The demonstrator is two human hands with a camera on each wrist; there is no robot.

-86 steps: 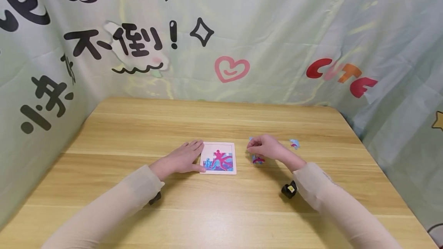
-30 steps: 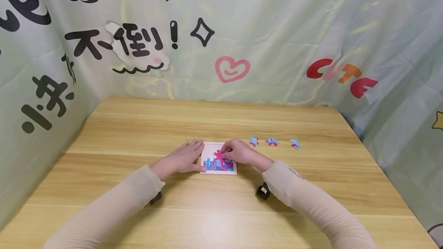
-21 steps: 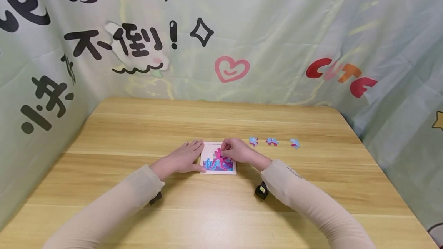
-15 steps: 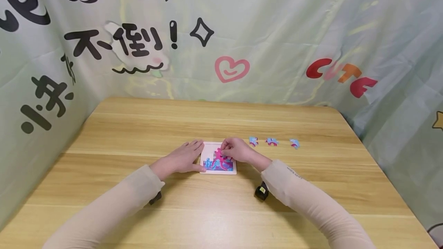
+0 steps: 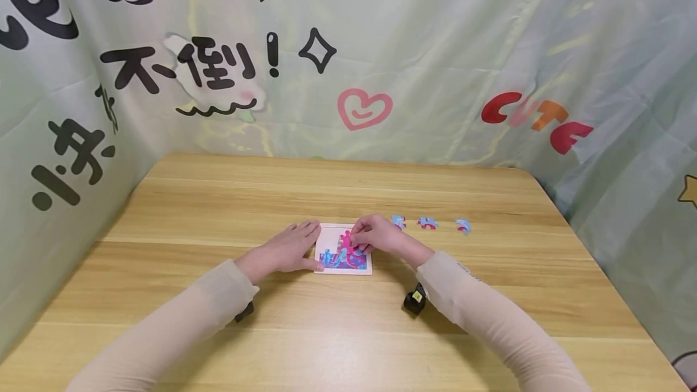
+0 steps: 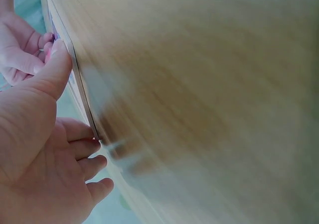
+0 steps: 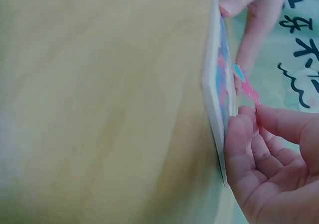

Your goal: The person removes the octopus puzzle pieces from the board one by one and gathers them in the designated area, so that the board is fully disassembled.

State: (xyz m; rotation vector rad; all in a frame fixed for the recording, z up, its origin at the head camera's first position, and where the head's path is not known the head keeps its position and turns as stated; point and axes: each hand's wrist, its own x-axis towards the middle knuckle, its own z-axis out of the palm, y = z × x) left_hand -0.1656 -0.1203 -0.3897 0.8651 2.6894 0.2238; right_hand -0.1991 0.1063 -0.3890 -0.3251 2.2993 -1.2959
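Note:
A jigsaw tray [image 5: 333, 271] with a pale frame lies mid-table, its lower part filled with blue and pink pieces. My left hand [image 5: 288, 248] rests along its left side, thumb on the near-left corner and fingers loosely extended. Above the tray's right half, my right hand [image 5: 378, 233] pinches a pink and blue puzzle piece [image 7: 249, 89] between thumb and forefinger. That piece stands tilted above the tray's surface in the right wrist view. My fingers hide the tray's upper right part.
Three loose puzzle pieces lie in a row beyond my right hand: one close by [image 5: 399, 221], a middle one [image 5: 428, 222] and one farther right [image 5: 463, 226]. A printed cloth [image 5: 425, 65] hangs behind the wooden table [image 5: 348, 331].
My right hand has moved left from the loose pieces to the tray; a piece that lay near it has left the table. The pink piece has lifted and shifted right. My left hand stays put.

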